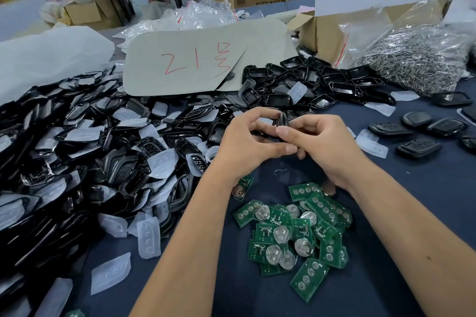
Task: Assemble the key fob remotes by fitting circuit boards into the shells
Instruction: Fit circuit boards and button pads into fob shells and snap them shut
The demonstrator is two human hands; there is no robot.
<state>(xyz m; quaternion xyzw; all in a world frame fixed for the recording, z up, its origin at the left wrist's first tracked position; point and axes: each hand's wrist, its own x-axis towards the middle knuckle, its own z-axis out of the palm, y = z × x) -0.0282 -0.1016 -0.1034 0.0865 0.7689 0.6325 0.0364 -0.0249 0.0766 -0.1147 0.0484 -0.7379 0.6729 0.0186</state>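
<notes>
Both hands meet just above the middle of the view, closed around one black plastic key fob shell (pixel 281 121). The left hand (pixel 247 144) curls its fingers round the shell's left end with the thumb laid across the front; the right hand (pixel 319 144) pinches the right end between thumb and fingers. Whether a board already sits inside is hidden by the fingers.

The step appears to be pressing the halves together. It goes best with even thumb pressure round the rim, checking that the edges sit flush before squeezing, so no clip bends.

The loose pile of green circuit boards with round silver battery clips (pixel 293 231) lies at six o'clock on the dark blue cloth surface (pixel 386 278), the heap of empty black shells and translucent white rubber button pads (pixel 85 152) at nine o'clock, finished black fobs (pixel 417 148) at three o'clock.
</notes>
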